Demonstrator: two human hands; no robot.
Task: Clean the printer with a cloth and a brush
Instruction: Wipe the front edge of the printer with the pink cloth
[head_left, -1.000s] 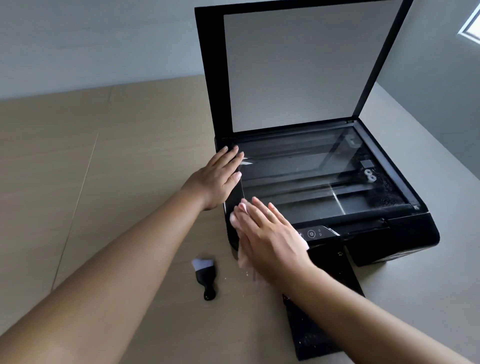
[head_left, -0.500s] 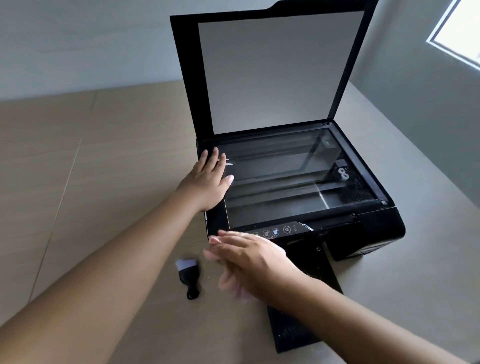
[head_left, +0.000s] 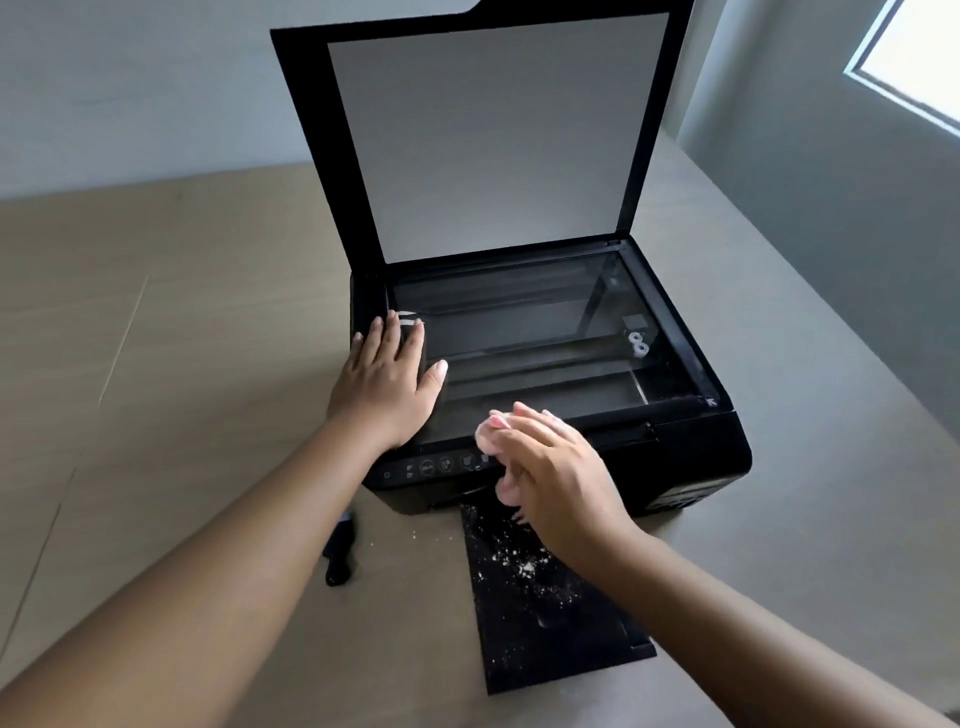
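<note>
**Printer open on tabletop, cloth at front edge of glass**

Black flatbed printer (head_left: 691, 457) sits on the pale wood-grain tabletop (head_left: 156, 338), towards its right side. Scanner lid (head_left: 493, 135) raised near upright, grey-white backing facing the camera. Clear scanner glass (head_left: 530, 332) exposed, dark mechanism visible beneath it, two small white rollers at its right.

Right hand (head_left: 561, 478) over the front edge of the printer, just right of the control panel (head_left: 431, 467), fingers curled around a pale pink cloth (head_left: 491, 431). Cloth bunched under the fingers, showing past the fingertips and below the palm; it meets the strip between glass and panel. Hand blurred.

Left hand (head_left: 387, 384) lies flat and spread, palm down, on the left frame of the scanner bed, thumb reaching onto the glass. It grasps nothing.

Black paper output tray (head_left: 545, 623) extends from the printer's front across the tabletop towards the camera, flecked with white crumbs and dust, thickest near the printer. A few white specks on the tabletop just left of the tray.

Small black-handled brush (head_left: 340, 556) lies on the tabletop left of the tray, near the printer's front left corner, partly hidden behind the left forearm. Untouched by either hand.

Grey wall behind; bright window (head_left: 919, 57) upper right
</note>
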